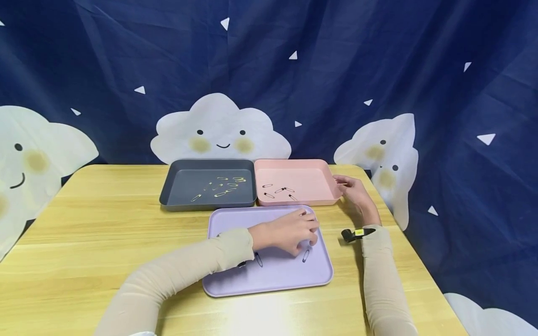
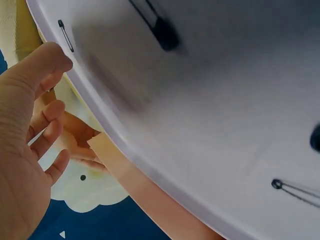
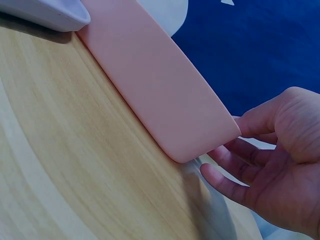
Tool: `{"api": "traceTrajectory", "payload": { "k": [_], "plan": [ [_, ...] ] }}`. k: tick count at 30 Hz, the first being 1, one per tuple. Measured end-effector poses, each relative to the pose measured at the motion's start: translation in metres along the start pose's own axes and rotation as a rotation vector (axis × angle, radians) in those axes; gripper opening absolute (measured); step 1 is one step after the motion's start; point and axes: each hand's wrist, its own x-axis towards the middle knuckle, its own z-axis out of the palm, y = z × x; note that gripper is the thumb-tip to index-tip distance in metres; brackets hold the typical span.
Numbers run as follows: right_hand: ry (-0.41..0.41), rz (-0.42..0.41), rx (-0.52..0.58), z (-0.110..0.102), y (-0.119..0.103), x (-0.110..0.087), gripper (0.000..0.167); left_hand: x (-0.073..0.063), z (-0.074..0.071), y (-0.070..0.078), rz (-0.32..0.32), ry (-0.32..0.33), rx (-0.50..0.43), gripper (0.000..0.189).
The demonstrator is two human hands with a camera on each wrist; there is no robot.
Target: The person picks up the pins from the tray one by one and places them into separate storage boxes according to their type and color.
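My left hand (image 1: pixel 292 231) is over the right part of a lilac tray (image 1: pixel 269 282), its fingers loosely bent and spread apart. Nothing shows in its grasp in the left wrist view. Black safety pins lie on that tray, one (image 1: pixel 305 255) just below the hand and another (image 1: pixel 258 259) beside the wrist. My right hand (image 1: pixel 355 193) is at the right end of a pink tray (image 1: pixel 302 175) and pinches its wall near a corner, thumb at the rim. Several black safety pins (image 1: pixel 285 190) lie inside the pink tray.
A dark grey tray (image 1: pixel 180 179) stands against the pink tray's left side, with several gold safety pins (image 1: pixel 220 193) in it. All the trays rest on a wooden table (image 1: pixel 105 224). Behind it hangs a blue curtain (image 1: pixel 252 70) with clouds.
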Motion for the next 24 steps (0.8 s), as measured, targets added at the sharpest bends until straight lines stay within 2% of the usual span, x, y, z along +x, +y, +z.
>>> {"api": "traceTrajectory", "payload": {
  "k": [9,13,20,24],
  "plan": [
    [-0.008,-0.012,0.008,0.0,-0.001,0.0,0.044,0.002,0.003,0.006,0.031,-0.029,-0.061,0.034],
    [-0.008,-0.006,0.028,0.001,-0.002,0.0,0.044,0.003,0.004,0.008,0.025,-0.05,-0.089,0.032],
    [-0.024,0.014,0.029,0.0,-0.005,0.0,0.044,0.004,0.001,0.011,0.031,-0.046,-0.1,0.012],
    [-0.022,0.025,0.044,0.0,-0.018,-0.008,0.044,0.004,0.0,0.012,0.029,-0.044,-0.103,0.01]
  ]
}}
